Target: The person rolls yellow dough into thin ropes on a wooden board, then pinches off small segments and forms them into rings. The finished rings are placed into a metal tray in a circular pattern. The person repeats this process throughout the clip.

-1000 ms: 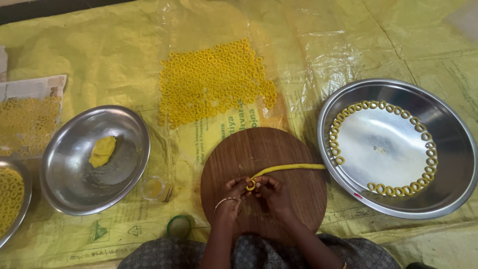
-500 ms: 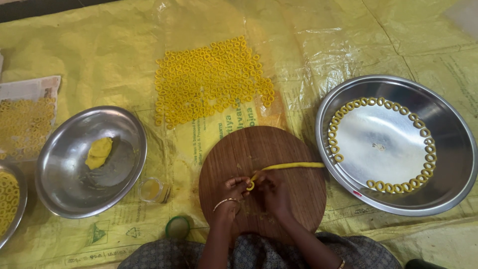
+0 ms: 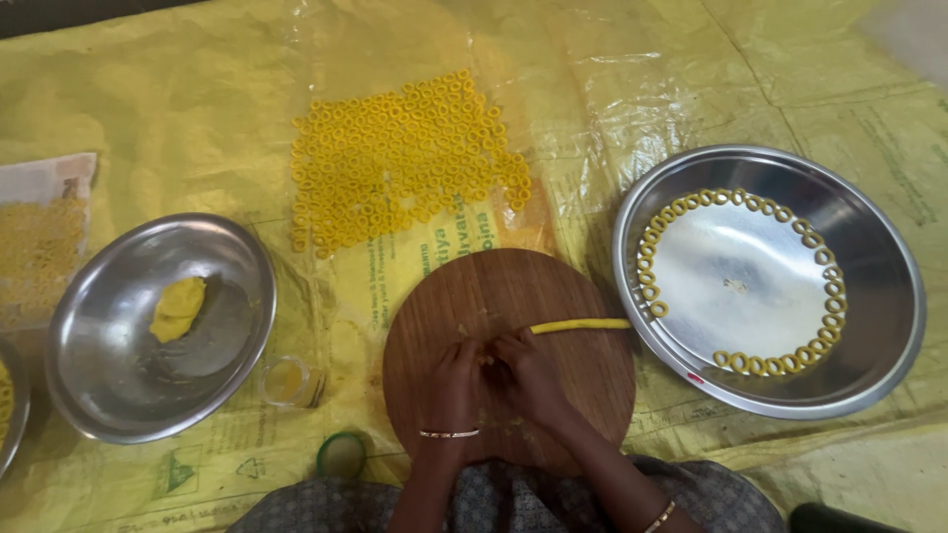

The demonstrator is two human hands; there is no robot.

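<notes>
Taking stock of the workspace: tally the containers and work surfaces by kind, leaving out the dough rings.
Steel bowls: 3, one with a dough lump, one lined with rings, one cut off at the left edge
Round wooden board: 1
Small glass cup: 1
Small green-rimmed cup: 1
Total: 6

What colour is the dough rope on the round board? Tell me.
Yellow. The dough rope lies on the brown wooden board; the head view shows it best.

I see a floor covered by wrinkled yellow plastic sheeting (image 3: 148,99) under soft, even light. A dark strip (image 3: 59,15) shows beyond the sheeting's far edge at upper left.
</notes>
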